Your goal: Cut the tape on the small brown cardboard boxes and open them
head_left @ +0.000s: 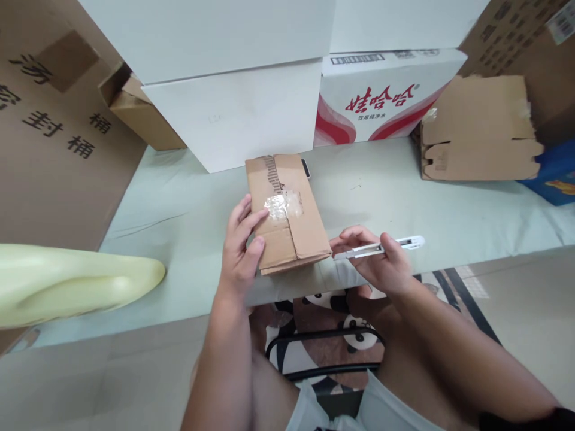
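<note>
Tablecloth under taped box, white cartons behind, pale floor below.

We look through one camera, worn on the person's head, facing forward and down onto the cardboard box, which lies near the middle of our view. We are close enough to make out the box's seams and tape. Nearer to us than the box, we look down along the two forearms to the lap; beyond it, our view reaches white cartons, cut off by the upper edge.
</note>
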The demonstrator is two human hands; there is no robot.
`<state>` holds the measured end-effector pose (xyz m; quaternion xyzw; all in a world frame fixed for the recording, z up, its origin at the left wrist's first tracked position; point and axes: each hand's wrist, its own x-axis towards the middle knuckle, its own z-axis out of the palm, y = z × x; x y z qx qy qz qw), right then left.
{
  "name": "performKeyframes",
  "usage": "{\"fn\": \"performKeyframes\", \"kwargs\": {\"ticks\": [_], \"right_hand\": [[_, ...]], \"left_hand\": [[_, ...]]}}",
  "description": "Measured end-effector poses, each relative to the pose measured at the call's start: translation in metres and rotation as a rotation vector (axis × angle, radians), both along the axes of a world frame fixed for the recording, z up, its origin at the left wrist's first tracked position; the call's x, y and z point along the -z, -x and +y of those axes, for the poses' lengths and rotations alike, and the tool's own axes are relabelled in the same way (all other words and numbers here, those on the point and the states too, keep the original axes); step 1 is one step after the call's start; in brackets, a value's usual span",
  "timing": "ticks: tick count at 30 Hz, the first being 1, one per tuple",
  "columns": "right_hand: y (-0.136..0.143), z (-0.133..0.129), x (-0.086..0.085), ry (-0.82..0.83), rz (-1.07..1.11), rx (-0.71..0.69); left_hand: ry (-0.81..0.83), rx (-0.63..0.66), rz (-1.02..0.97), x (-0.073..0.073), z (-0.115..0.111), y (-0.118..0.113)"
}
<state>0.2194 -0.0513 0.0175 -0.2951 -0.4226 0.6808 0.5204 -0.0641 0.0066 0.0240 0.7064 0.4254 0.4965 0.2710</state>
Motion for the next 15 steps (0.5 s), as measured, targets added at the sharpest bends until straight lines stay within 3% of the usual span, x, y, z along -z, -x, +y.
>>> {"fn": "performKeyframes", "kwargs": {"ticks": [5,12,15], "right_hand": [[-0.002,0.002,-0.002,0.009,0.001,0.065],[-0.002,0.004,-0.006,0.012,-0.007,0.147],[0.000,0.004,-0.007,0.010,-0.014,0.214]], "left_hand": [[-0.035,-0.032,0.050,-0.003,-0.001,0.003],[-0.267,0.033,0.070,-0.007,0.000,-0.009],[-0.263,0.015,0.098,-0.007,-0.002,-0.013]]}}
